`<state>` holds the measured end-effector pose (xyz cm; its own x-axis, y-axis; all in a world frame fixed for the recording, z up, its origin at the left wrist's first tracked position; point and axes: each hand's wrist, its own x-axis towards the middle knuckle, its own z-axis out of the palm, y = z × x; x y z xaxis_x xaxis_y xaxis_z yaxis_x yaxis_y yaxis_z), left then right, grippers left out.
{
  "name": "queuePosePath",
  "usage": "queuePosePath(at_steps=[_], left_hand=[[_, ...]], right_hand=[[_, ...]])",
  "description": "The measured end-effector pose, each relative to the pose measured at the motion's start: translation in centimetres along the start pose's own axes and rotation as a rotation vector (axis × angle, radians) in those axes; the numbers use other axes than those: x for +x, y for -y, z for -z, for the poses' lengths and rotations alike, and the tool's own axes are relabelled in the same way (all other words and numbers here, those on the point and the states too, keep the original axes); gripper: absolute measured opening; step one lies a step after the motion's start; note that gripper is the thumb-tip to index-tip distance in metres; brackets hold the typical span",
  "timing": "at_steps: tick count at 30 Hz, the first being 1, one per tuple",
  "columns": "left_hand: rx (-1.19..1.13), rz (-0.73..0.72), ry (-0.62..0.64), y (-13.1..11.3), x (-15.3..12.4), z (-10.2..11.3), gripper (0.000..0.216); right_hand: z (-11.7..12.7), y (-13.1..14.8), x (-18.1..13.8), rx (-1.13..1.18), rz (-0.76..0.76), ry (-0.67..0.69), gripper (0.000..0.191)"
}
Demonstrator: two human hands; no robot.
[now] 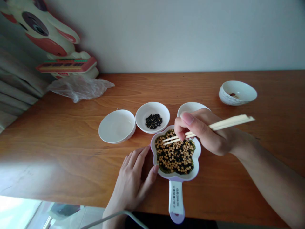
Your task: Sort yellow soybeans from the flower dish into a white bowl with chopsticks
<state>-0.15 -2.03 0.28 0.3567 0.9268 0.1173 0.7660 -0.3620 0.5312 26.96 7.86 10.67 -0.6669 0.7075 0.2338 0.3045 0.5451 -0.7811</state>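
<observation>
A white and lilac flower-shaped pan (pixel 196 159) with a labelled handle holds mixed beans (pixel 175 156), tan, black and some green. Fingers of my left hand (pixel 133 175) rest along the pan's left rim, with the thumb apart from them. Above the pan, my right hand (pixel 205 127) grips a pair of wooden chopsticks (pixel 228 122). Their tips are close together over the beans at the upper left; I cannot tell whether a bean is between them. Behind the pan stands a white bowl (pixel 143 109) with black beans (pixel 153 121) in it.
Left of the black beans' bowl is an empty white bowl (pixel 116 127). Another white bowl (pixel 190 106) is partly hidden behind my right hand. A bowl with small brown pieces (pixel 238 92) stands at the back right. A plastic bag (pixel 82 87) and a cow-shaped toy keyboard (pixel 69 65) are back left.
</observation>
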Motion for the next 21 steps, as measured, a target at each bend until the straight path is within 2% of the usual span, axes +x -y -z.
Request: queuePosePath(at_steps=[10,17,21], left_hand=[[-0.001,0.005,0.003,-0.1,0.1,0.0,0.053],[-0.001,0.0,-0.006,-0.1,0.1,0.0,0.052],[-0.006,-0.005,-0.004,-0.1,0.1,-0.1,0.052]], right_hand=[[1.2,0.4,-0.2,0.025,-0.06,0.003,0.065],[0.2,0.0,0.0,0.02,0.016,0.024,0.063],[0.1,-0.1,0.1,0.016,0.005,0.018,0.062]])
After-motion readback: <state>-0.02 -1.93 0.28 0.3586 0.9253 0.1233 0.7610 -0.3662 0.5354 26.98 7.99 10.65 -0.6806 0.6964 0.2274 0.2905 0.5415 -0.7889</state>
